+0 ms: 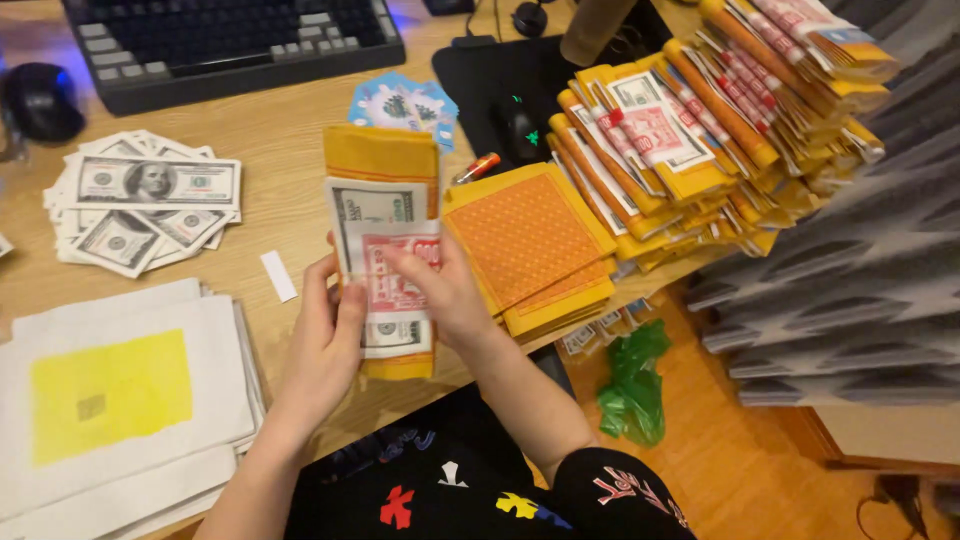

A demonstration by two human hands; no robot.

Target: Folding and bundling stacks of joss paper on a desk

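Both hands grip one bundle (385, 275): left hand (325, 345) closed on its 9 o'clock edge, right hand (445, 290) pinching the red band (395, 270). Keep notes squared, band centred.

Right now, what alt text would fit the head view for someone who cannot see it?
Two hands, left and right, hold a yellow bundle of banknote-style paper over a wooden desk. Loose notes lie left, rolled bundles are heaped right, and a keyboard is behind.

Keyboard (230, 40), loose banknotes (145, 210), green bag (632, 385)
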